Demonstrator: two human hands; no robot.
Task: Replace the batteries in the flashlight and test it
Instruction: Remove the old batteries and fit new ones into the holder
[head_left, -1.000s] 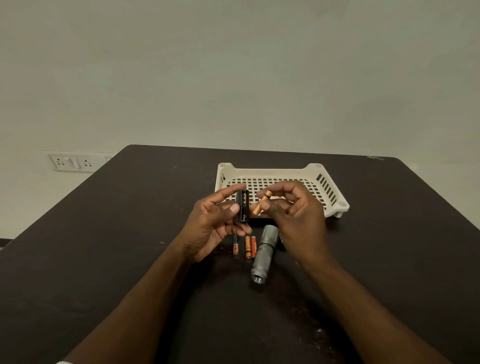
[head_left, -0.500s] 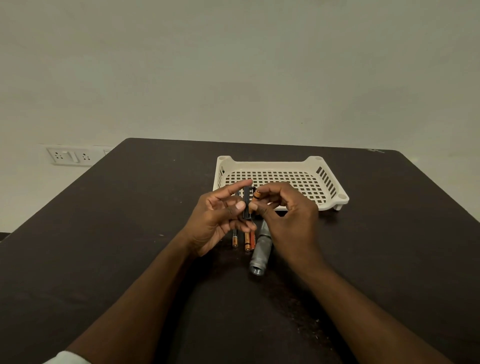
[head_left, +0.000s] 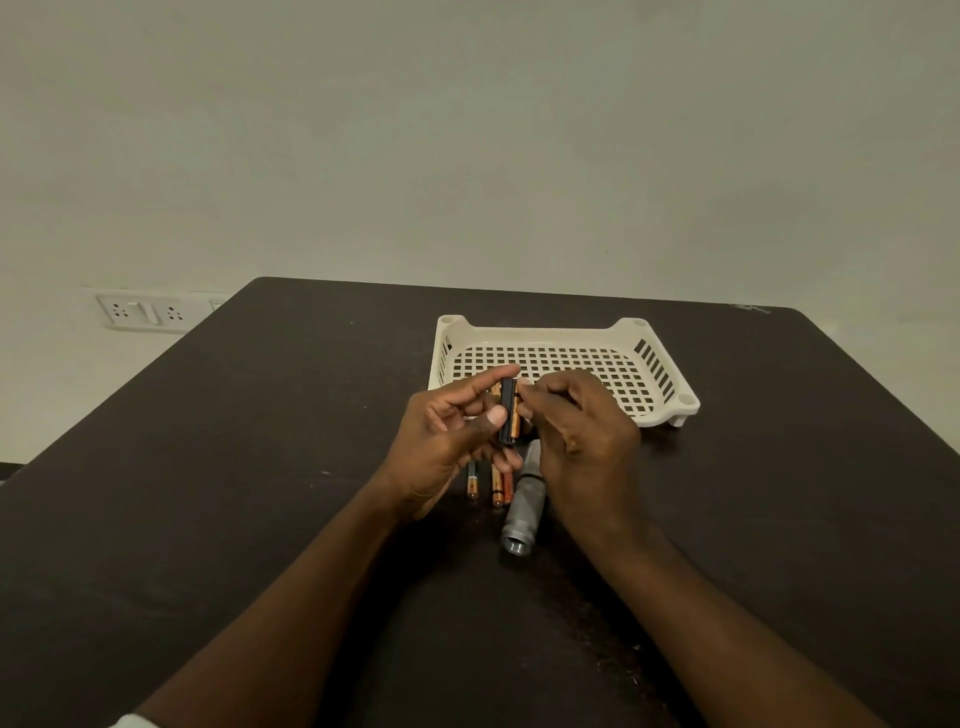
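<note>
My left hand (head_left: 447, 441) holds a black battery holder (head_left: 506, 413) upright between thumb and fingers, above the table. An orange battery (head_left: 515, 423) sits along the holder's right side, and the fingertips of my right hand (head_left: 582, 436) press on it there. The grey flashlight body (head_left: 524, 512) lies on the dark table (head_left: 260, 493) just below my hands, open end toward me. Three loose orange and black batteries (head_left: 496, 486) lie to its left, partly hidden by my left hand.
A white slotted plastic tray (head_left: 660, 374) stands behind my hands with nothing visible in it. A wall socket plate (head_left: 140, 312) is beyond the table's far left edge. The table's far edge meets a plain wall.
My right hand brought the orange battery from a tilted, free position over to the holder and now presses it against the holder's side. Both hands moved closer together.
</note>
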